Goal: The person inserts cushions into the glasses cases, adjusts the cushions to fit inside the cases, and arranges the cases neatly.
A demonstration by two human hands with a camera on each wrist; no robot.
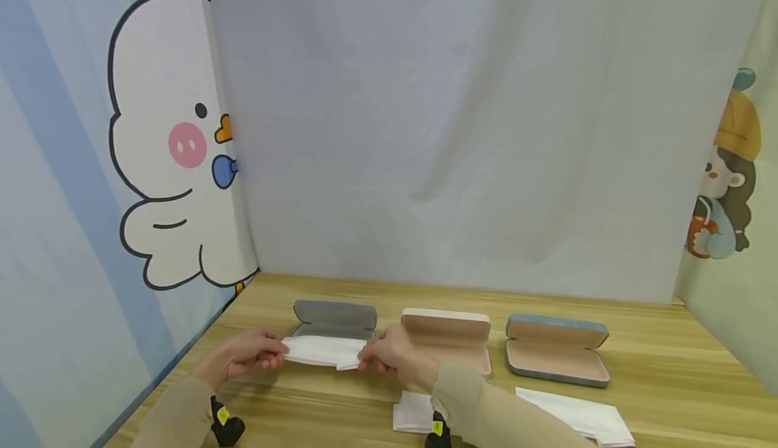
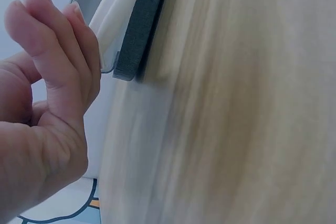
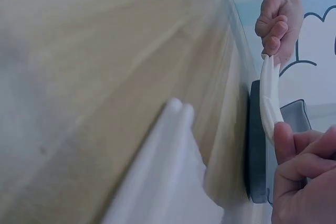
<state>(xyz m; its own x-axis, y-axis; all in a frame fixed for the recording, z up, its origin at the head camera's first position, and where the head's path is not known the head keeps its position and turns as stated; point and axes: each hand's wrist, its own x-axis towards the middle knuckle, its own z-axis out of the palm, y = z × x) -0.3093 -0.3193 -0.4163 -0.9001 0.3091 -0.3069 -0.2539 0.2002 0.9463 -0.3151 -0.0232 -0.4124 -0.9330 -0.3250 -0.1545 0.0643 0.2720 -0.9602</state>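
Observation:
My left hand [image 1: 252, 351] pinches the left end of a folded white cloth [image 1: 325, 351]. The other end is pinched between the thumb and fingers of my right hand [image 1: 392, 350], so the cloth stretches between both hands. Behind and partly under it, a grey glasses case [image 1: 335, 314] stands open on the table; the cloth hides its front part. From the right wrist view, the held cloth [image 3: 269, 93] sags slightly just above the case's edge [image 3: 256, 150]. Whether cloth and case touch, I cannot tell.
An open cream glasses case [image 1: 446, 319] and an open blue glasses case [image 1: 558, 360] stand to the right on the wooden table [image 1: 292, 407]. Nearer me lie two more folded white cloths, one [image 1: 410, 413] by my right forearm, the other [image 1: 577, 413] farther right.

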